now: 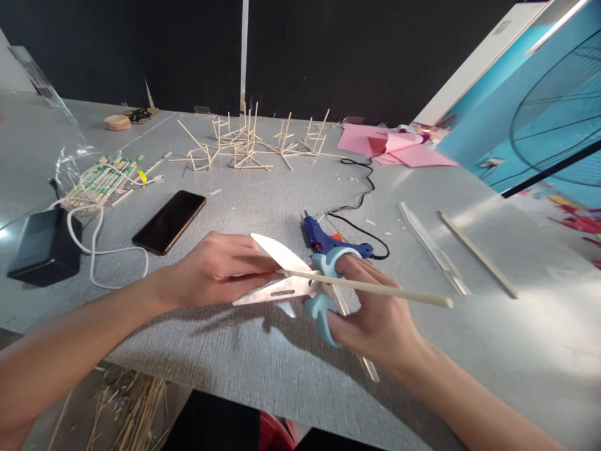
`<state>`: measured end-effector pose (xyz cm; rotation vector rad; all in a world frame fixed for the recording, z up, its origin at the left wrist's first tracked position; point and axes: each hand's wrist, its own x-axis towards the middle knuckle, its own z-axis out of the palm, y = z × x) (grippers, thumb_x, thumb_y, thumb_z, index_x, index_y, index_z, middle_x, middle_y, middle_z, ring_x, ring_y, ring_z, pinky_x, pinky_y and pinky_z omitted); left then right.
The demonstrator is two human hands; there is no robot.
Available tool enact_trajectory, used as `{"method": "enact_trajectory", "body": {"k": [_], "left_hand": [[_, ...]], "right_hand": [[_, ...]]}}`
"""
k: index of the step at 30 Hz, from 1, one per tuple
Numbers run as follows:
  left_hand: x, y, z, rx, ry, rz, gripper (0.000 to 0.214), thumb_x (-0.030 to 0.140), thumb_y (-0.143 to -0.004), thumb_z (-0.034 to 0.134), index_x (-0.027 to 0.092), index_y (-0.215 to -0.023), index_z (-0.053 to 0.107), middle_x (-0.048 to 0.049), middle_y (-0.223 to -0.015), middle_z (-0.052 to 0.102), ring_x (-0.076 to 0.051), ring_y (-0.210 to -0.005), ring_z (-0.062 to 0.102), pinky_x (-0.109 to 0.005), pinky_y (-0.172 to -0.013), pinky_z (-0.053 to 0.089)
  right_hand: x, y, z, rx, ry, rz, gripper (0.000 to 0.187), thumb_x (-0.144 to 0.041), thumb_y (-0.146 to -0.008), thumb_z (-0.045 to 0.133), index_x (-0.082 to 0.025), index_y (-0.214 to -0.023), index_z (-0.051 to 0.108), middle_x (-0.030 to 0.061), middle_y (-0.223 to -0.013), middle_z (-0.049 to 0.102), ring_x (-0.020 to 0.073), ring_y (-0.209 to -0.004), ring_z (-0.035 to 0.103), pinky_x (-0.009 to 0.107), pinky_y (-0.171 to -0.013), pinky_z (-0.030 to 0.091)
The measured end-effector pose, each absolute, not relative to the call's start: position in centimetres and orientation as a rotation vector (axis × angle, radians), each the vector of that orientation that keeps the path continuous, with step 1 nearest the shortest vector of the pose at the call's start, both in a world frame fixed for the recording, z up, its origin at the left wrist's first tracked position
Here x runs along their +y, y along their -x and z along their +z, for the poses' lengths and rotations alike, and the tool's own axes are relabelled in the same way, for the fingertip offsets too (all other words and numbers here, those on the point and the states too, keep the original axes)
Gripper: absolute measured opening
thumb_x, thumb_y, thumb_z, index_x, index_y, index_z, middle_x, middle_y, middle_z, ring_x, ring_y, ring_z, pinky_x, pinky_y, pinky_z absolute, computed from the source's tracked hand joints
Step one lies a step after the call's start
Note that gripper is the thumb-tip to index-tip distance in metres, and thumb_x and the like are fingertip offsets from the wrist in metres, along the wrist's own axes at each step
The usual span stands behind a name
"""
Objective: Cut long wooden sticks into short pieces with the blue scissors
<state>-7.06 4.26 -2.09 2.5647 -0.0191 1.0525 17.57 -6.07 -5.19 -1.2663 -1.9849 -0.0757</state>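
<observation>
In the head view, my right hand (375, 313) has its fingers through the light-blue handles of a pair of scissors (277, 289), whose blades are spread apart. My left hand (225, 269) is closed, pinching the near end of a thin wooden stick (385, 288). That stick passes between the blades close to their pivot and runs out to the right above my right hand. Left fingertips are partly hidden behind the blades. Just beyond the scissors lies a blue glue gun (335, 241) on the table. A clear strip (370, 368) shows below my right hand.
Stick frames (248, 144) stand at the back of the grey table (263, 207). A phone (169, 221), a black box (47, 247) with a white cable and bundled sticks (106, 178) lie left. Pink sheets (399, 147), clear strips and another stick (479, 254) are at right.
</observation>
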Motion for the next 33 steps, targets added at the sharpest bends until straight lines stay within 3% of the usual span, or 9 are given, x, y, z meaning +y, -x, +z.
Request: {"method": "enact_trajectory", "body": {"k": [6,13,18,28,33], "left_hand": [[4.10,7.15,-2.08,0.032,-2.586,1.029,0.025,0.016,-0.102,0.061,0.025,-0.122,0.073,-0.0060,-0.096,0.081,-0.018,-0.089,0.077,-0.030,-0.082,0.059],[4.35,7.16,-1.94,-0.050,-2.661,1.080,0.019,0.013,-0.101,0.060,0.016,-0.115,0.073,-0.0115,-0.100,0.081,-0.021,-0.089,0.077,-0.033,-0.079,0.062],[4.62,7.26,-2.03,-0.053,-2.694,1.112,0.019,0.020,-0.104,0.057,0.017,-0.113,0.074,-0.0105,-0.100,0.081,-0.020,-0.087,0.077,-0.030,-0.073,0.062],[4.65,7.20,-2.05,-0.091,-2.704,1.070,0.016,0.013,-0.101,0.060,0.014,-0.111,0.073,-0.0120,-0.103,0.081,-0.022,-0.095,0.077,-0.032,-0.080,0.063],[4.79,7.29,-1.68,-0.095,-2.823,1.182,0.016,0.018,-0.103,0.058,0.015,-0.103,0.074,-0.0086,-0.093,0.082,-0.019,-0.083,0.078,-0.030,-0.072,0.063]], "right_hand": [[-6.05,-17.66,-5.17,-1.994,1.273,-0.089,0.017,-0.022,-0.079,0.061,-0.024,-0.091,0.049,0.0005,-0.074,0.058,0.0185,-0.065,0.053,0.032,-0.058,0.045],[-6.01,-17.84,-5.34,-2.005,1.284,-0.089,0.020,-0.021,-0.078,0.061,-0.024,-0.090,0.046,0.0005,-0.074,0.056,0.0188,-0.066,0.051,0.032,-0.059,0.044],[-5.99,-17.81,-5.44,-2.010,1.315,-0.049,0.019,-0.019,-0.076,0.060,-0.024,-0.086,0.044,-0.0004,-0.072,0.055,0.0177,-0.064,0.051,0.030,-0.057,0.043],[-5.93,-18.14,-5.16,-2.041,1.292,-0.147,0.020,-0.022,-0.079,0.060,-0.024,-0.091,0.044,0.0014,-0.075,0.055,0.0198,-0.067,0.051,0.032,-0.059,0.044],[-5.90,-18.28,-5.18,-2.055,1.301,-0.075,0.020,-0.024,-0.080,0.062,-0.024,-0.088,0.044,0.0014,-0.075,0.055,0.0195,-0.067,0.052,0.031,-0.057,0.042]]}}
